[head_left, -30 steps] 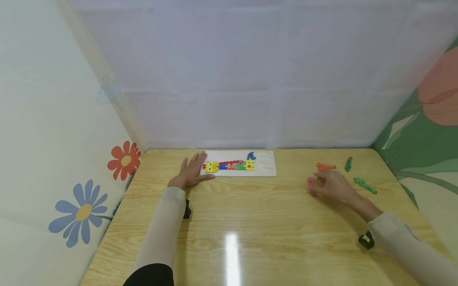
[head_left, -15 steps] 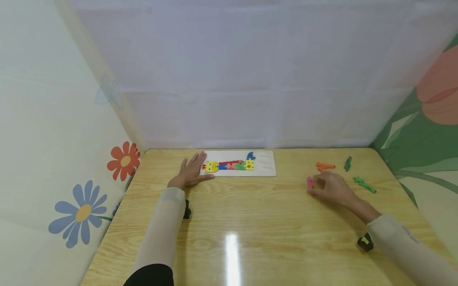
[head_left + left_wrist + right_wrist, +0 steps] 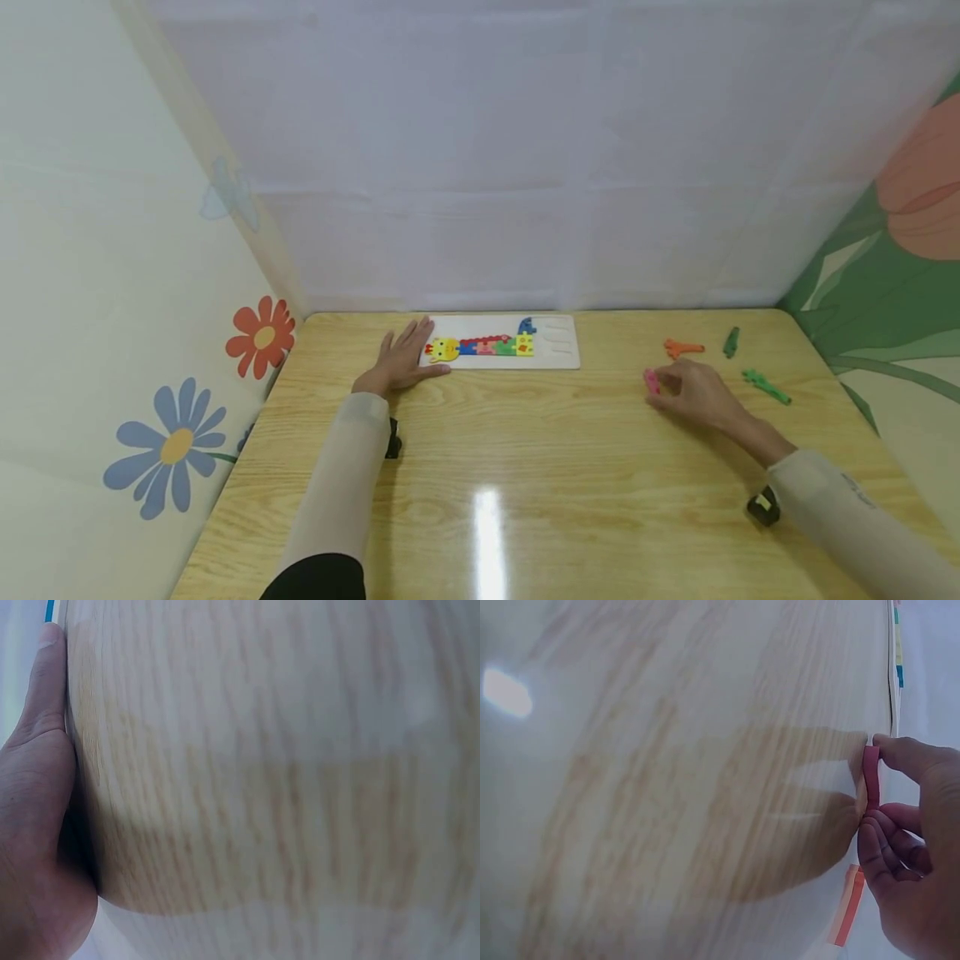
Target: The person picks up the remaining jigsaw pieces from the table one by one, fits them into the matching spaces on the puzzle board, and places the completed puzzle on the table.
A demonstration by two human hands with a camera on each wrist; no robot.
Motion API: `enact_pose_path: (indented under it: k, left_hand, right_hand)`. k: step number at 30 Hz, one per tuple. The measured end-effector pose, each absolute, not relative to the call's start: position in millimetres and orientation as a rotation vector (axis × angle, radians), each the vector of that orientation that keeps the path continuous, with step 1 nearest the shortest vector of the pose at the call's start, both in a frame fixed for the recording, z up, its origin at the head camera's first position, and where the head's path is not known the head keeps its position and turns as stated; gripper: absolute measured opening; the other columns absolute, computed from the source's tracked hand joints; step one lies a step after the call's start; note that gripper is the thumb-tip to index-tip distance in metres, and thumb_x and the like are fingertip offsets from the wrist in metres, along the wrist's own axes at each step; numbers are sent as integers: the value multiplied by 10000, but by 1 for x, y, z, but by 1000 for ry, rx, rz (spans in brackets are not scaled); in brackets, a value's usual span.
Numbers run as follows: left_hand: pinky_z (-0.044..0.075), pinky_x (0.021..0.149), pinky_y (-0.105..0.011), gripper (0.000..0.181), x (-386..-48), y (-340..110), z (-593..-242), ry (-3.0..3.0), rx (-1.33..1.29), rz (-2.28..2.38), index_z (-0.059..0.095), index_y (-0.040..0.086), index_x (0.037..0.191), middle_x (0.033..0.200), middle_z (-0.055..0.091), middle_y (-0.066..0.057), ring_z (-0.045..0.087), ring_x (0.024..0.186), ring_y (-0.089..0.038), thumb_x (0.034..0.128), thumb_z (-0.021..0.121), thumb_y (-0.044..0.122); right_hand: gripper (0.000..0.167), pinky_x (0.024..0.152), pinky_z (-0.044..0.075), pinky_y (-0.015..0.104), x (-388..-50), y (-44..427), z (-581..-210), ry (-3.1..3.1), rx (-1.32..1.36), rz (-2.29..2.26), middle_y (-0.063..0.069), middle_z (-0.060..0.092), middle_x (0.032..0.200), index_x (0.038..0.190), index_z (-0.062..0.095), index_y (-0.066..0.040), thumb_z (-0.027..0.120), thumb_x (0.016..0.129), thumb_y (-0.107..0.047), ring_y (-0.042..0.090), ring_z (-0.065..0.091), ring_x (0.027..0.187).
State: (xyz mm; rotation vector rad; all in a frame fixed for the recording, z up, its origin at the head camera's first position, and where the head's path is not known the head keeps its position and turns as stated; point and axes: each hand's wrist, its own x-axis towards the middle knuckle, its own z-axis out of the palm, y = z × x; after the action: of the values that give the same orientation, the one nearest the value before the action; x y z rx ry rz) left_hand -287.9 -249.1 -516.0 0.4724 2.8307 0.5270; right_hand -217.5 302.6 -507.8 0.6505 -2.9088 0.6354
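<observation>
My left hand (image 3: 397, 362) lies flat with straight fingers at the left end of a white puzzle board (image 3: 480, 323), its thumb along the front edge. On the board lies a giraffe puzzle with a yellow head (image 3: 444, 349), a neck and body of coloured pieces, and a blue piece (image 3: 527, 326) near the right; bare leg-shaped slots are beyond it. Farther right, my right hand (image 3: 697, 396) pinches a small pink puzzle piece (image 3: 651, 381) between thumb and fingertips, at the table surface. The right wrist view shows this pink piece edge-on (image 3: 871, 776), partly covered by the fingers.
Just behind the right hand lies an orange piece (image 3: 684, 348). A dark green piece (image 3: 731, 342) and a light green piece (image 3: 767, 387) lie right of it. The wooden table (image 3: 555, 467) meets a white cloth wall (image 3: 480, 233) at the back.
The right hand's fingers have settled on the pink piece, which has shifted slightly. The left hand and the board have stayed in place.
</observation>
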Motion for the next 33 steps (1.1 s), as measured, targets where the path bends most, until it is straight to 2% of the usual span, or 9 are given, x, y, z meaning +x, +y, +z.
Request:
enact_pose_path:
  k: [2,4,11,15,23,33]
  left_hand:
    - [-111,1263,-635,1176,-288,-250,-517,2829,474,528,38,102,1716,1790,-10,-107,-16,1650,-341,929,574,793]
    - [-109,1261,-640,1176,-289,-250,-518,2830,479,534,43,98,1716,1790,-4,-110,-10,1649,-344,929,584,785]
    - [-110,1256,-649,1138,-289,-251,-519,2836,488,544,48,84,1713,1788,2,-125,-11,1647,-352,955,625,705]
    - [-118,1257,-644,1152,-288,-250,-517,2836,481,551,52,85,1714,1788,7,-127,-7,1647,-358,946,606,742]
    - [-116,1257,-643,1187,-289,-252,-521,2843,487,525,37,99,1716,1790,4,-116,-11,1649,-344,923,559,811]
    - [-116,1258,-643,1109,-293,-251,-521,2824,479,531,28,112,1717,1791,-13,-99,-28,1650,-333,972,623,678]
  right_hand:
    - [419,658,475,297,-218,303,-508,-2913,641,647,41,715,876,1134,790,24,912,839,-248,142,556,749]
    - [428,683,513,318,-219,304,-509,-2915,645,659,70,749,926,1161,784,28,909,842,-228,157,603,779]
    - [398,774,616,441,-221,304,-508,-2922,671,758,141,789,1010,1170,778,38,901,849,-162,255,734,878]
    - [377,796,628,475,-222,303,-505,-2937,681,819,156,794,1008,1173,768,63,885,856,-105,274,755,881]
    - [370,754,637,425,-222,304,-502,-2934,686,813,129,792,948,1191,764,68,865,847,-22,230,747,825]
    - [320,729,636,404,-223,306,-504,-2912,671,813,174,795,990,1136,787,48,870,830,9,247,751,822]
